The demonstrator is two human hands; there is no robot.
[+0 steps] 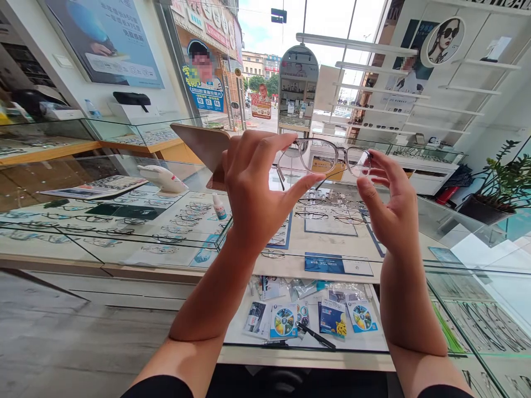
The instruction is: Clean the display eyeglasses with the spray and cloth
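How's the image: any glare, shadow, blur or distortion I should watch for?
Head view: sky blown nearly white; left hand and right hand shaded, apparently backlit; glasses fairly sharp, but background shows through them. Also head view: face on the poster blurred into blocks; apparent wide-angle stretch toward the edges, as at the plant.

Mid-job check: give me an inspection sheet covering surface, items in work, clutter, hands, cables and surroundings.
Surface: glass display counter, with rows of frames along it.
Job's things: clear-lensed eyeglasses, raised above the counter; temples look unfolded.
Clutter: small white bottle and blue card on the counter; leaflets and a black pen on the lower level.
Left hand: grips the eyeglasses' left end.
Right hand: grips the right end.
Cables: nothing seen.
Surroundings: arched mirror ahead, potted plant at right, shop windows behind.
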